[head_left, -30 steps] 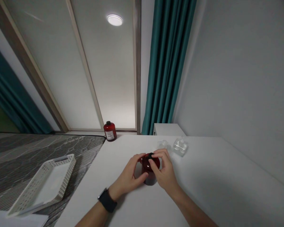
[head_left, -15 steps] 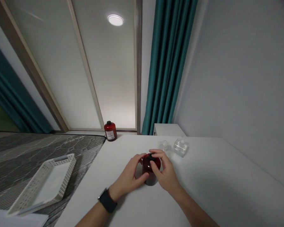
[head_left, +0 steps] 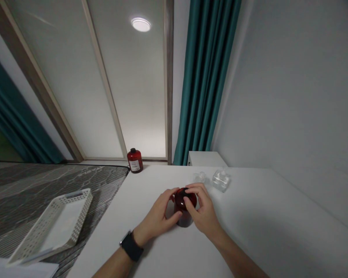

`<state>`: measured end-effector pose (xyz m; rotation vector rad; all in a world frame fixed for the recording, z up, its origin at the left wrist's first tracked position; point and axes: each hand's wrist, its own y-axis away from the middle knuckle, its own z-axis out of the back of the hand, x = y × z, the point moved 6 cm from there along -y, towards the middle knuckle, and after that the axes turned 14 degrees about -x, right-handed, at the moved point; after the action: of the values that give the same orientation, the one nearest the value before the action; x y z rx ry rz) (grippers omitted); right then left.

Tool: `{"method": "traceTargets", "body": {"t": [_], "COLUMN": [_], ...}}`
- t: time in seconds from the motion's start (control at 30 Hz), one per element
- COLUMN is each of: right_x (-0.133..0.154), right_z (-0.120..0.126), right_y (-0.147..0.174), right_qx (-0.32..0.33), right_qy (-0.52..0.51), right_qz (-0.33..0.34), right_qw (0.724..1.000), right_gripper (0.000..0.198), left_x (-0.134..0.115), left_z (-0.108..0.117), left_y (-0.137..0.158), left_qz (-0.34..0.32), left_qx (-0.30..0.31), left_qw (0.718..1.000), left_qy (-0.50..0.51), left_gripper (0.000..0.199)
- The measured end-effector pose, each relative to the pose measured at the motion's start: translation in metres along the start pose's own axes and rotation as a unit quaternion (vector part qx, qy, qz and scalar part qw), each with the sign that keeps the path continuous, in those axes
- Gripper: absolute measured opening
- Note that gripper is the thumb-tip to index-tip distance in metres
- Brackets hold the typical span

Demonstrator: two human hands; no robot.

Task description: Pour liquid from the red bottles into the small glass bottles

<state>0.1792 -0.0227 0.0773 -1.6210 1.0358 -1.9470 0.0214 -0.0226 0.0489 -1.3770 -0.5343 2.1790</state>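
A dark red bottle (head_left: 182, 204) is between my hands over the white table (head_left: 174, 255), its black top mostly hidden by fingers. From the left side, my left hand (head_left: 159, 217) curves around the bottle's body, thumb in front and fingers behind; a dark watch is on that wrist. My right hand (head_left: 204, 211) pinches at the bottle's top, thumb and fingers bent around it. Just behind lie a clear glass bottle (head_left: 221, 180) on its side and another clear, see-through object (head_left: 201, 178) partly covered by my right hand.
Another red bottle (head_left: 135, 161) with a white label and black cap stands at the table's far left corner. Left of the table, a white perforated basket (head_left: 81, 216) sits on a grey patterned surface (head_left: 104, 185). A white cabinet (head_left: 207, 157) stands behind the table, near teal curtains (head_left: 208, 77).
Both hands keep nearly the same hold on the red bottle. The right fingers have shifted very slightly at its top.
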Motion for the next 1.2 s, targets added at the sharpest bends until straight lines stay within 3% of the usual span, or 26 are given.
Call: {"method": "traceTargets", "body": {"t": [0.2, 0.63, 0.83, 1.1, 1.2], "right_x": [0.0002, 0.0059, 0.0029, 0.0049, 0.0013], "right_z": [-0.002, 0.0034, -0.0019, 0.0008, -0.0021], "right_y": [0.0008, -0.0001, 0.0019, 0.0009, 0.0031], "right_qx": [0.022, -0.028, 0.011, -0.013, 0.025], "right_qy": [-0.022, 0.032, -0.013, 0.02, 0.011], "right_qz": [-0.01, 0.023, 0.004, 0.016, -0.008], "right_qw": [0.999, 0.999, 1.0, 1.0, 1.0], "right_gripper": [0.018, 0.018, 0.025, 0.023, 0.026], "left_x": [-0.0001, 0.0003, -0.0006, -0.0016, -0.002], "left_z": [0.0001, -0.0009, -0.0012, -0.0006, -0.0003], "left_y": [0.0011, 0.0017, 0.0013, 0.0008, 0.0008], "left_qz": [-0.002, -0.001, 0.001, 0.002, -0.001], "left_qx": [0.003, 0.005, 0.002, 0.008, 0.008], "left_qw": [1.0, 1.0, 1.0, 1.0, 1.0], "left_qy": [-0.003, 0.001, -0.005, -0.009, -0.01], "left_gripper": [0.064, 0.063, 0.064, 0.063, 0.063]}}
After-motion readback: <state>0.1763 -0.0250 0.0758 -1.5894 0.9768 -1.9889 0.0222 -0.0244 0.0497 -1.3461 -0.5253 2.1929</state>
